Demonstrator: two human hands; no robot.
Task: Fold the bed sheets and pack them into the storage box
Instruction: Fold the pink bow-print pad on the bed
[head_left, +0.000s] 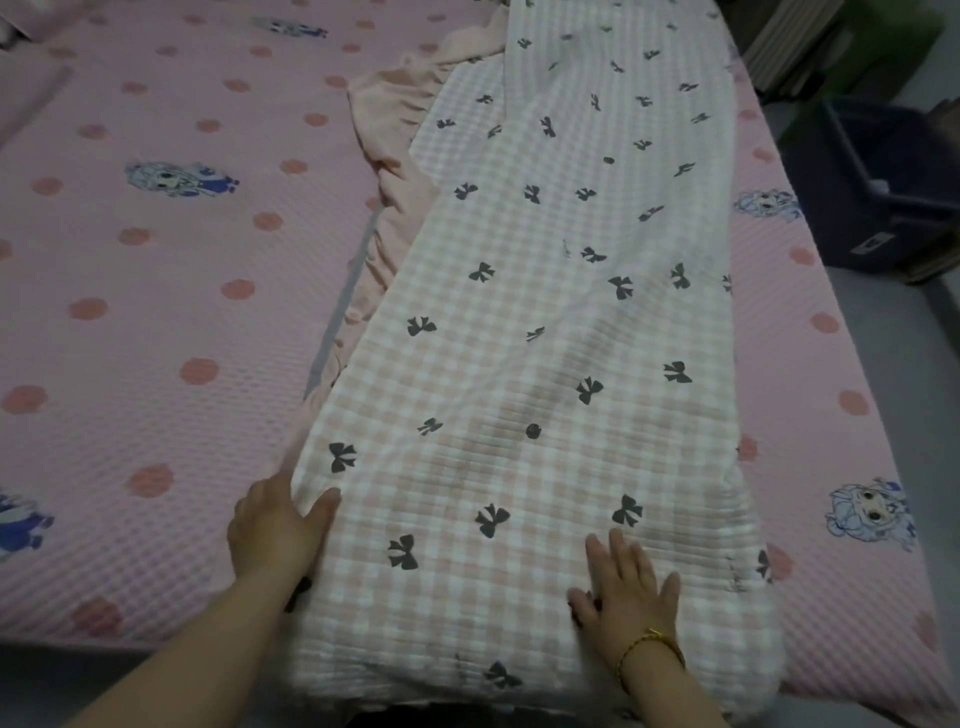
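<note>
Bed sheet, checked with a bow print, lies as a long folded strip on the bed, extending away from both hands. Left hand pinches the strip's left edge, thumb on top. Right hand rests flat on the strip, fingers spread. Open pink cover lies left of the left hand. Storage box stands on the floor, well beyond the right hand.

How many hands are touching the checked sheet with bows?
2. The left hand holds the checked sheet at its near left edge; the right hand lies flat on it, near the front right.
</note>
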